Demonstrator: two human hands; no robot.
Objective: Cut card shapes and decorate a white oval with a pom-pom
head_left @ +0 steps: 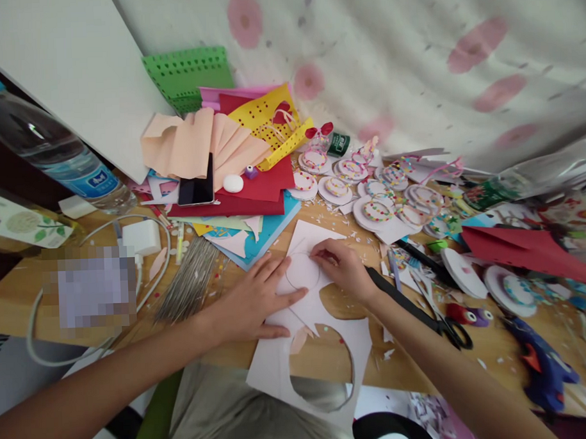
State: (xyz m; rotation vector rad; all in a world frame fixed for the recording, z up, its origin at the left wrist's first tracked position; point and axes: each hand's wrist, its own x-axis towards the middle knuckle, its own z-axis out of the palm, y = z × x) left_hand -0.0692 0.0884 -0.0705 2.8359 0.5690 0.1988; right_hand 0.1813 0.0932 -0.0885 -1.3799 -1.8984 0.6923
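Note:
A white card sheet (359,335) with large round cut-outs lies at the table's front edge, partly overhanging it. On its upper part a thin circle outline (302,272) shows between my hands. My left hand (264,297) rests flat on the sheet, fingers spread, at the left of the outline. At the outline's upper right, my right hand (340,262) is closed in a pinch against the card; what the fingers hold, if anything, is hidden. Black-handled scissors (438,310) lie to the right of my right forearm.
Behind stand small beaded rings on white discs (376,210). Coloured sheets carry a phone (196,184). Thin metal sticks (191,271) and a white cable with a charger (140,237) lie left, beside a water bottle (55,151). A blue glue gun (538,358) lies right.

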